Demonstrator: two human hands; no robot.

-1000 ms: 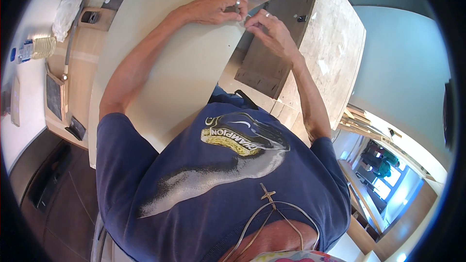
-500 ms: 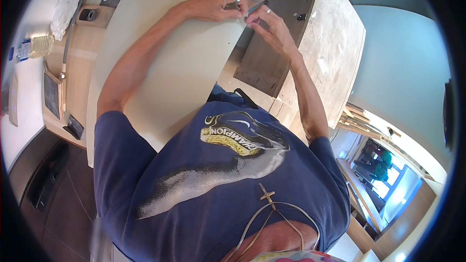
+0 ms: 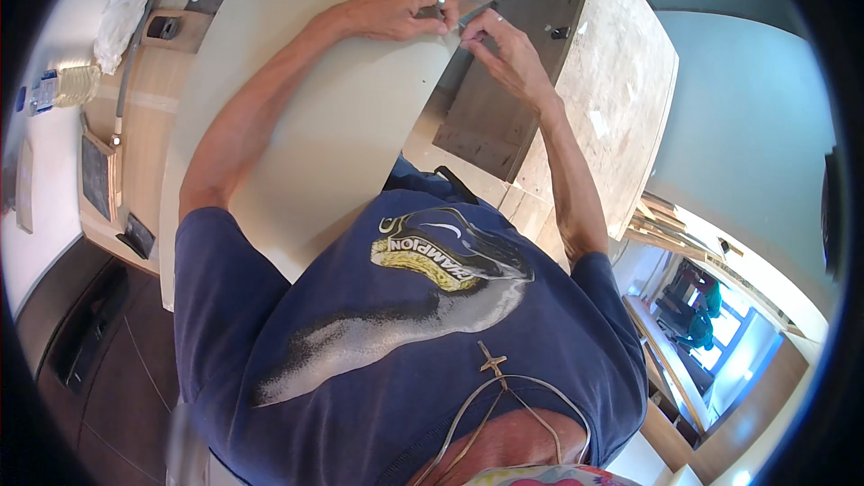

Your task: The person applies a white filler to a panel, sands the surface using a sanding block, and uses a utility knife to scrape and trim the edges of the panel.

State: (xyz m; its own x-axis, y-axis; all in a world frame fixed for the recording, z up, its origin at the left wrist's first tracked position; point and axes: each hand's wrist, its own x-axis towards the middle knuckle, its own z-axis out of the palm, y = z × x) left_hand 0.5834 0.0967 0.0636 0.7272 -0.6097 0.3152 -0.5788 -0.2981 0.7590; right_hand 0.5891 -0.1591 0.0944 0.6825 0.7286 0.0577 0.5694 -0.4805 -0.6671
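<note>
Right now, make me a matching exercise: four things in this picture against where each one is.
Things:
1. left hand
2. right hand
3. plastic bottle
4. white cloth

Places:
A. lying on the wooden counter at far left
B. on the top edge of the pale board
C. bunched up at top left, beyond the bottle
D. just right of the board's corner, fingers pinched

Pairs: 1-B, 2-D, 3-A, 4-C

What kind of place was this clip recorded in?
Probably a home interior under fit-out or cabinet work. Both hands work at the edge of a pale panel beside a rough wooden board; a wood counter with clutter stands on the left.
</note>
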